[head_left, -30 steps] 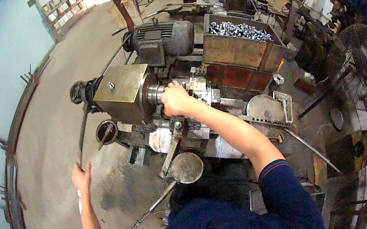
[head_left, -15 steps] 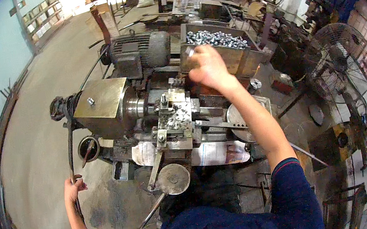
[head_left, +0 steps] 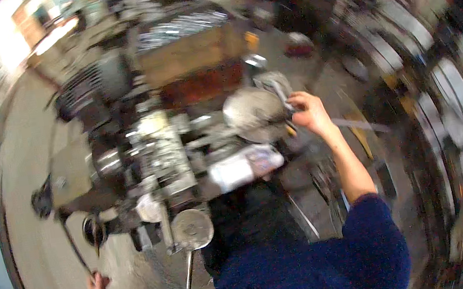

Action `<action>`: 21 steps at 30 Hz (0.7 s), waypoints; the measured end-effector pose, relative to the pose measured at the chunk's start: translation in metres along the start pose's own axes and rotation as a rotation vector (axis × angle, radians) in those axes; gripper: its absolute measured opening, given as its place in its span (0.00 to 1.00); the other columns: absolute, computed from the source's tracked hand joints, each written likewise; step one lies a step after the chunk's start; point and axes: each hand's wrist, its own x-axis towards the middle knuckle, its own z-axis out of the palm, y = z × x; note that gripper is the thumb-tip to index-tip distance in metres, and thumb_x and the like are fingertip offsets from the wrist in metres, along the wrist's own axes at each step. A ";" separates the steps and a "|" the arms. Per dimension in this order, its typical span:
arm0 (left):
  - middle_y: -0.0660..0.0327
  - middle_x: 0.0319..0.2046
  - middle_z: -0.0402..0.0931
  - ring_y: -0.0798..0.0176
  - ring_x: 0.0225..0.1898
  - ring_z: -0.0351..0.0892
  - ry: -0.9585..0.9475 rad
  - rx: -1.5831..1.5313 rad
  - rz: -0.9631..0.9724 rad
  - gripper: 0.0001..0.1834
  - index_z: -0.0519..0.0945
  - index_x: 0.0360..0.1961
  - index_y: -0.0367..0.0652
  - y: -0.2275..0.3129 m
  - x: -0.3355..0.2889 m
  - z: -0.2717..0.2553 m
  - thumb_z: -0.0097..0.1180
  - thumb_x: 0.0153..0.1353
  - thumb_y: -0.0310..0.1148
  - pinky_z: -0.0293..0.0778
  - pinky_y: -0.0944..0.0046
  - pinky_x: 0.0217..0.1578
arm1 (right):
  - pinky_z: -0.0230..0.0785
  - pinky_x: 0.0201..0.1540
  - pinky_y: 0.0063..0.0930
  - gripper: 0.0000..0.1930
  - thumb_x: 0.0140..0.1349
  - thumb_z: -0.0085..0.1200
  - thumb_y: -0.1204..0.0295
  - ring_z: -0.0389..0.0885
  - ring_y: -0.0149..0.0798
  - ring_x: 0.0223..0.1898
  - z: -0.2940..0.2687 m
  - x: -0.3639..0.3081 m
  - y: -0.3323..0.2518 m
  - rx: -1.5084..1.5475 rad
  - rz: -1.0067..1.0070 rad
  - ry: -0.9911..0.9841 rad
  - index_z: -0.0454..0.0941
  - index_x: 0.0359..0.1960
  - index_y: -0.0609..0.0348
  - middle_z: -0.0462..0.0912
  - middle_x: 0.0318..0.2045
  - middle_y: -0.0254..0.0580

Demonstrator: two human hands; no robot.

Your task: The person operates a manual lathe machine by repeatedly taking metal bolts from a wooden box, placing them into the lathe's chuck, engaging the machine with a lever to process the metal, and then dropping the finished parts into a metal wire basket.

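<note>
Low on the left, my left hand is closed around a long dark lever that slants up to a lathe-like machine. My right hand is at the right edge of a round metal tray. Its fingers are pinched by a grey, slim-looking object; blur hides its kind and whether it is in the grip. Between my hands is the machine's metal slide, with small chips on it.
A box heaped with shiny metal parts stands behind the slide. The motor is at the back left. A round plate on a rod sticks out near my body. Printed paper lies along the machine's front.
My right hand has moved from beside the parts box, where it pinched a small shiny piece, to the tray's right side. My left hand stays on the lever. The view has swung right and blurred.
</note>
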 end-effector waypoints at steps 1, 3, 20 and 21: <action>0.63 0.20 0.69 0.68 0.24 0.71 -0.030 -0.023 -0.080 0.24 0.68 0.47 0.31 -0.006 0.002 -0.007 0.56 0.55 0.39 0.71 0.67 0.31 | 0.70 0.38 0.28 0.21 0.35 0.51 0.73 0.77 0.42 0.37 -0.011 -0.026 0.032 -0.013 0.147 0.025 0.77 0.37 0.61 0.77 0.41 0.48; 0.61 0.25 0.72 0.68 0.28 0.72 -0.060 -0.058 -0.185 0.23 0.67 0.49 0.30 -0.045 0.016 -0.045 0.54 0.57 0.35 0.71 0.67 0.32 | 0.70 0.37 0.27 0.18 0.36 0.52 0.73 0.79 0.40 0.35 -0.045 -0.081 0.070 -0.133 0.424 0.025 0.78 0.35 0.62 0.80 0.33 0.49; 0.56 0.27 0.73 0.64 0.28 0.73 0.037 -0.003 -0.285 0.22 0.70 0.46 0.32 -0.027 0.031 -0.010 0.55 0.56 0.38 0.72 0.65 0.33 | 0.69 0.44 0.38 0.16 0.40 0.49 0.63 0.77 0.52 0.39 -0.033 -0.311 0.210 -0.549 1.038 -0.458 0.79 0.23 0.65 0.78 0.32 0.60; 0.56 0.27 0.74 0.64 0.28 0.73 0.040 -0.002 -0.287 0.22 0.71 0.46 0.32 -0.026 0.031 -0.011 0.55 0.56 0.38 0.72 0.65 0.33 | 0.69 0.44 0.38 0.16 0.40 0.49 0.63 0.77 0.52 0.39 -0.032 -0.309 0.210 -0.549 1.005 -0.462 0.79 0.23 0.65 0.78 0.32 0.59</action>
